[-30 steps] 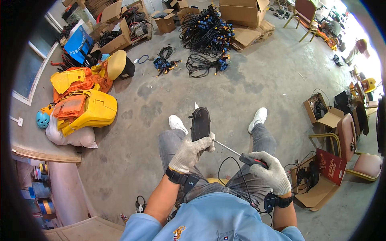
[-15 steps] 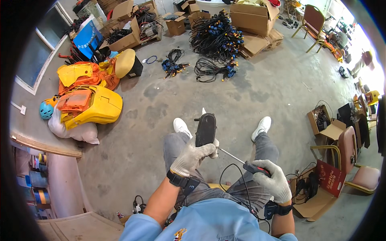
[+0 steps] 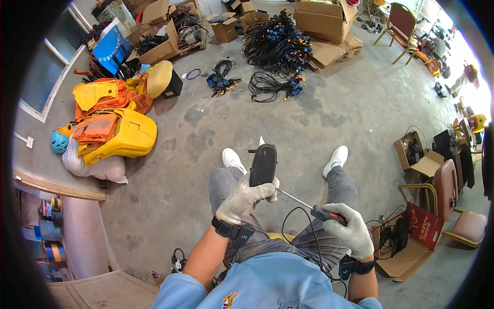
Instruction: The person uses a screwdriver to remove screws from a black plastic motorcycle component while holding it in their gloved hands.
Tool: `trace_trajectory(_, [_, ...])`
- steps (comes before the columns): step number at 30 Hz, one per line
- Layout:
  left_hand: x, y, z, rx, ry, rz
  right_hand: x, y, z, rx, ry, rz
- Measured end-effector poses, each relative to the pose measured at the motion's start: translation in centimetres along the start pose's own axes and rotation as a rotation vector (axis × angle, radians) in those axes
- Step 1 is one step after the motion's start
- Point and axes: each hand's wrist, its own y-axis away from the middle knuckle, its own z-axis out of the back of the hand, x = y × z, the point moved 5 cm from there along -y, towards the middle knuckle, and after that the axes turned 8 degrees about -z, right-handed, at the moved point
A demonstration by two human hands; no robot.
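Observation:
My left hand (image 3: 246,200), in a pale knitted work glove, is closed around the lower end of a flat black oblong housing (image 3: 263,166) with rounded ends. The housing stands tilted away from me above my lap, with a small stub at its upper left. In my right hand (image 3: 351,229), gloved alike, lies the black and red handle of a screwdriver (image 3: 329,215). Its metal shaft runs up and left, and the tip meets the housing's side by my left fingers. What the tip touches is hidden there. A black cable (image 3: 286,220) loops below the shaft.
Yellow and orange plastic shells (image 3: 123,135) lie at the left. Heaps of black cables (image 3: 278,44) rest on the floor ahead, near cardboard boxes (image 3: 321,21). At the right stand a chair (image 3: 445,191) and an open carton (image 3: 399,262). My white shoes (image 3: 335,158) flank the housing.
Hardly anything differs. The housing and my left hand have shifted very slightly; both hands keep their hold, and the screwdriver stays at the housing's side.

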Motion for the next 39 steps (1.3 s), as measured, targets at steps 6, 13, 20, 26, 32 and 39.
trace_trajectory(6, [-2.1,0.0,-0.2,-0.003,-0.131,0.005,0.7,-0.7,0.0,0.026,0.057,0.040])
trace_trajectory(13, [-1.3,0.4,-0.2,0.092,-0.265,0.034,-0.4,-0.8,0.2,0.025,0.030,0.052])
trace_trajectory(20, [-0.9,0.8,0.6,0.146,-0.368,0.033,-1.4,-0.9,0.1,0.011,-0.113,0.058])
trace_trajectory(26, [-1.5,1.7,1.6,-0.039,-0.346,0.116,0.2,-2.0,0.5,0.030,-0.140,0.044])
trace_trajectory(32, [-0.4,0.5,1.0,-0.070,-0.372,0.099,-1.2,-2.1,1.1,0.018,-0.044,0.159])
trace_trajectory(39, [0.5,0.1,0.0,-0.128,-0.341,0.063,-3.6,-1.5,1.4,0.006,-0.090,0.196])
